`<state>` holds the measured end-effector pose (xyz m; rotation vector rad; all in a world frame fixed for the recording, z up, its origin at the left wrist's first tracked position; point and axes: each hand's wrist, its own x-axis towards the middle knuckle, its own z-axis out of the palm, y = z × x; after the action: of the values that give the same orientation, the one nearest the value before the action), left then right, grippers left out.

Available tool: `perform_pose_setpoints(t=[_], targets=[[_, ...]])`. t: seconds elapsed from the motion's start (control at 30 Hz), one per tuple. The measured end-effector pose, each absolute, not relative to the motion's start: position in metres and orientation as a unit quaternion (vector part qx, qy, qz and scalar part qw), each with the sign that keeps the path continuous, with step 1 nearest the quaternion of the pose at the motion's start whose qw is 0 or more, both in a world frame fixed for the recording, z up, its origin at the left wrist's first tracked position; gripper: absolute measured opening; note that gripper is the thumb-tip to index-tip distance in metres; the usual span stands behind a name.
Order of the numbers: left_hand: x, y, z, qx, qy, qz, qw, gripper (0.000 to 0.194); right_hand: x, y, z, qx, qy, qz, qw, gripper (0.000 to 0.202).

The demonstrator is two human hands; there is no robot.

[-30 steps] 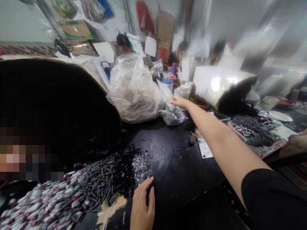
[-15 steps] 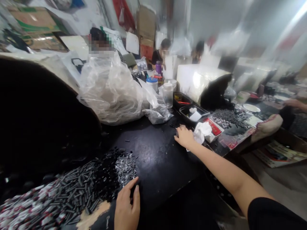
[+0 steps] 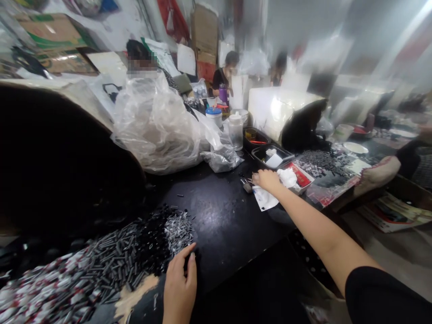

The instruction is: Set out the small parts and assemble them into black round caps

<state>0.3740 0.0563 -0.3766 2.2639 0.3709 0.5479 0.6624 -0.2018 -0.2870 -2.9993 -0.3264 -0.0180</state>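
Right fingers (image 3: 260, 175) have shifted rightward, closure unclear, over white paper (image 3: 266, 201), probably light and limp, best pinched by its edge; left fingers (image 3: 183, 253) apart.

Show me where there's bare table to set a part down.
Widest bare patch: black tabletop between the small silver parts by the left hand and the white sheet by the right hand, plastic bag behind, table edge in front. Crowded: left, the dark tubes; right, the black trays and crumpled tissue.
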Motion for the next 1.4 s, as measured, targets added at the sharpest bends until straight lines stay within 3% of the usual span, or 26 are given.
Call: perform_pose_setpoints(t=[0.23,0.4,0.5,0.73,0.9,1.17,1.4], targets=[[0.373,0.054,-0.375,0.887,0.142,0.229,0.374,0.036,0.670,-0.199,-0.284,-0.973,-0.141,-0.028,0.182,0.030],[0.373,0.053,-0.374,0.885,0.134,0.243,0.374,0.035,0.646,-0.231,-0.254,-0.943,-0.127,-0.096,0.293,0.054],[0.373,0.053,-0.374,0.886,0.131,0.240,0.375,0.035,0.613,-0.262,-0.250,-0.937,-0.109,-0.099,0.317,0.056],[0.374,0.055,-0.377,0.892,0.120,0.233,0.367,0.039,0.564,-0.278,-0.294,-0.961,-0.099,0.013,0.258,0.051],[0.374,0.055,-0.377,0.895,0.122,0.229,0.364,0.041,0.571,-0.267,-0.305,-0.980,-0.077,0.042,0.179,0.018],[0.375,0.055,-0.379,0.897,0.131,0.220,0.362,0.040,0.559,-0.271,-0.273,-0.990,-0.077,-0.050,0.104,0.012],[0.376,0.056,-0.381,0.898,0.117,0.232,0.355,0.040,0.618,-0.297,-0.247,-0.987,-0.013,-0.106,0.123,0.006]])
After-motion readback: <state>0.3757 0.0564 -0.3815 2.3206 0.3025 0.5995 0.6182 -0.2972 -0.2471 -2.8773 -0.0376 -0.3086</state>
